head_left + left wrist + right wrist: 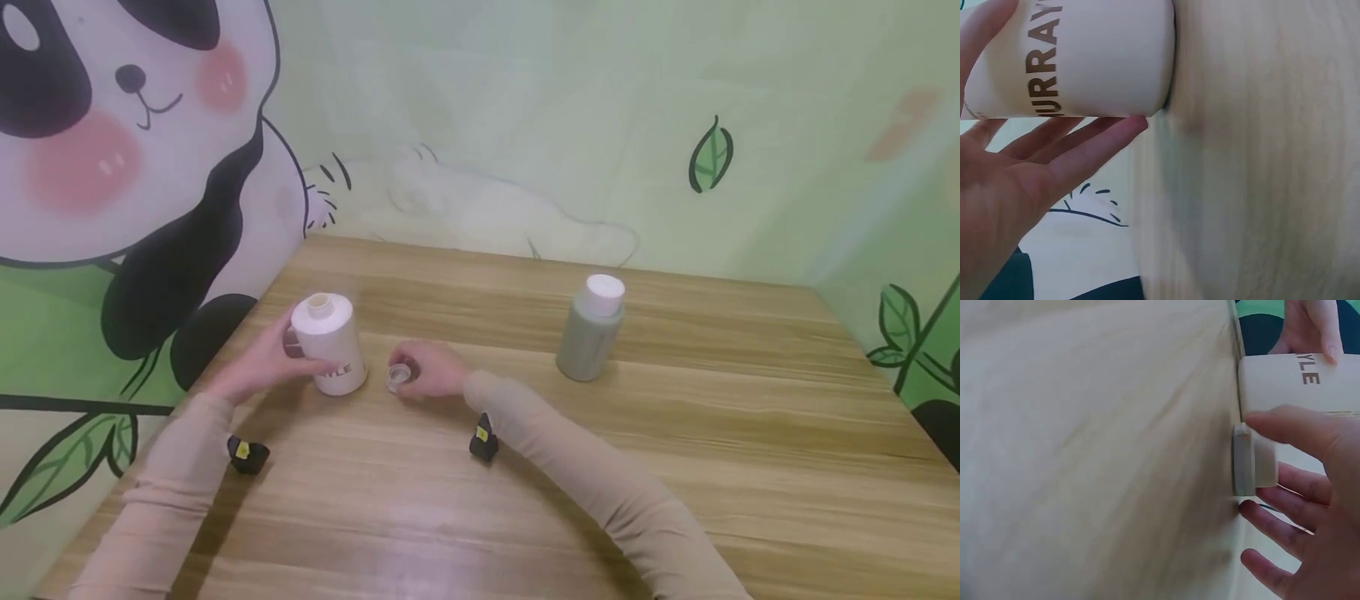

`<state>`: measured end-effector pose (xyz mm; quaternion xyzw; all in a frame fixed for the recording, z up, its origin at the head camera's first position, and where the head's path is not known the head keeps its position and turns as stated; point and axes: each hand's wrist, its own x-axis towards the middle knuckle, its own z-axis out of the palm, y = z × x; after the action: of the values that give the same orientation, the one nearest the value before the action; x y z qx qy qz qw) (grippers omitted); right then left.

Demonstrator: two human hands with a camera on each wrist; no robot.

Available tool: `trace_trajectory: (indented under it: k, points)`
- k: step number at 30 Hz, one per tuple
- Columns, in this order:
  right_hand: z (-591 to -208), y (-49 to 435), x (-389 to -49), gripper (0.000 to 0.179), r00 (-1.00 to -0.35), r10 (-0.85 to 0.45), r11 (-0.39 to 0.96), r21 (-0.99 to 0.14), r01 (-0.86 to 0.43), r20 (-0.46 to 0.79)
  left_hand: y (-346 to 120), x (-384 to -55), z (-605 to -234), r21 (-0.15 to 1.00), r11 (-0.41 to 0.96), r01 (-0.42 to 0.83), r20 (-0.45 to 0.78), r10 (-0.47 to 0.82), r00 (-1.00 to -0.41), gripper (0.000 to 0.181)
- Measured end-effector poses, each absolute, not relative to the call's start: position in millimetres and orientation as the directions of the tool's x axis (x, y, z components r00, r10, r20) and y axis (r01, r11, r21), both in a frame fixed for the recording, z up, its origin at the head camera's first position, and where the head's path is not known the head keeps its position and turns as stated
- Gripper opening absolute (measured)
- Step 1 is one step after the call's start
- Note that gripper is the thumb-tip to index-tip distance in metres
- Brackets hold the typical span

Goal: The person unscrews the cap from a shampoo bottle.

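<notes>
A white bottle (326,333) with brown lettering stands upright on the table, its narrow neck uncovered. My left hand (279,357) holds it from the left side, thumb across the front. In the left wrist view, the fingers (1094,150) lie along the far side of the bottle (1110,56). Just right of the bottle, my right hand (437,370) pinches a small round white lid (398,377) that lies hollow side up on the table. The right wrist view shows the thumb at one edge of the lid (1245,461) and fingers at the opposite edge.
A grey-green bottle with a white cap (590,329) stands farther right on the wooden table (712,417). Small black pieces with yellow labels sit by the left wrist (247,456) and the right forearm (483,439). A wall painted with a panda (135,167) borders the table.
</notes>
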<state>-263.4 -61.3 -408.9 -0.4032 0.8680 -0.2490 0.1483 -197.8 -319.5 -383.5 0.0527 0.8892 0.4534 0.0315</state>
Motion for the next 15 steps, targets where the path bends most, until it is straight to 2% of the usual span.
trace_trajectory:
  k: [4,8,12,15]
  points:
    - [-403,-47,-267,0.048,-0.632,-0.771,0.562,-0.546,-0.621,-0.076,-313,-199,-377,0.829,0.554,0.073,-0.016,0.155,-0.988,0.109]
    - [-384,-25,-274,0.055,-0.636,-0.769,0.580,-0.489,-0.652,-0.065,-309,-197,-359,0.844,0.529,0.092,0.027,0.128,-0.991,0.111]
    - [-353,7,-284,0.058,-0.666,-0.745,0.609,-0.430,-0.667,-0.022,-303,-193,-328,0.769,0.627,0.128,0.088,0.095,-0.992,0.111]
    - [-331,36,-290,0.057,-0.697,-0.716,0.627,-0.404,-0.667,0.040,-286,-191,-306,0.701,0.687,0.190,0.148,0.120,-0.982,0.108]
